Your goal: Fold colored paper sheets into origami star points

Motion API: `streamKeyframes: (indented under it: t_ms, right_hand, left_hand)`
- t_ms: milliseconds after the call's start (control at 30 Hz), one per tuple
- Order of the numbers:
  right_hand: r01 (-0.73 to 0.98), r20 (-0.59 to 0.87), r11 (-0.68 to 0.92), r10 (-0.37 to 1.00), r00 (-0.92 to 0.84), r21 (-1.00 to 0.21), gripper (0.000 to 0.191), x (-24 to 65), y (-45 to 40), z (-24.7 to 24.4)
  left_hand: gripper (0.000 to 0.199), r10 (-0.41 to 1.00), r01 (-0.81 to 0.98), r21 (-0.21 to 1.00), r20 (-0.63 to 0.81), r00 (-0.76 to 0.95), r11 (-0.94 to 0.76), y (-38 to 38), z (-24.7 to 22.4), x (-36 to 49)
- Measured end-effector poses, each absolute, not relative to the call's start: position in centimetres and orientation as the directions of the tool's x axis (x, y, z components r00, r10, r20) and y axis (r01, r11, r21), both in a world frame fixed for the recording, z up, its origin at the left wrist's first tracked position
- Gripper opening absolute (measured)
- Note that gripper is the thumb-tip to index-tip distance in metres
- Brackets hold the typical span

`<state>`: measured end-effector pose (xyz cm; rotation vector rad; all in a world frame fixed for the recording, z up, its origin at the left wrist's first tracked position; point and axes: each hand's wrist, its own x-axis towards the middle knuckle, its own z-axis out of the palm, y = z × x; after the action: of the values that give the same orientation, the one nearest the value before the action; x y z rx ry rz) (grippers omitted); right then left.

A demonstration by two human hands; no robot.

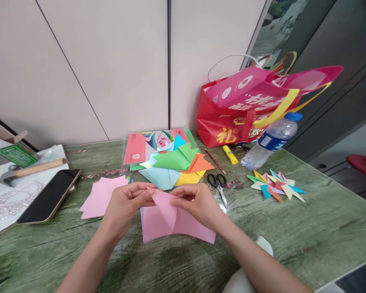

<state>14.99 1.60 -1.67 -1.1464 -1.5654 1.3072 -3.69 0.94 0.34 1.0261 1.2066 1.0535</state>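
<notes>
Between my two hands is a folded piece of pink paper [164, 209], its point hanging down. My left hand [132, 199] pinches its upper left edge between thumb and fingers. On the other side, my right hand [195, 203] is closed on the right edge, thumb in front. Beneath it lie flat pink sheets [195, 228] on the green marbled table. More pink sheets [100, 196] rest left of my left hand. Just behind my hands is a heap of folded coloured papers [173, 160]. Black-handled scissors [219, 185] lie open-bladed or nearly shut, I cannot tell, near my right hand.
A phone [50, 195], a hammer [33, 169] and a beaded string [15, 199] are at the left. To the right are paper stars [276, 185], a plastic bottle [270, 140], a glue stick [230, 154], a red pencil [214, 160] and a red bag [219, 118].
</notes>
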Motion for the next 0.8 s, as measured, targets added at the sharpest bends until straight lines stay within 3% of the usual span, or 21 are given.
streamKeyframes:
  t_ms: [800]
  right_hand:
    - [0.143,-0.006,0.036,0.958,-0.287,-0.989,0.015,14.98,1.53,-1.77]
  left_hand:
    - [0.018,0.981,-0.078,0.978,-0.192,0.036,0.195,0.85,0.26,-3.69]
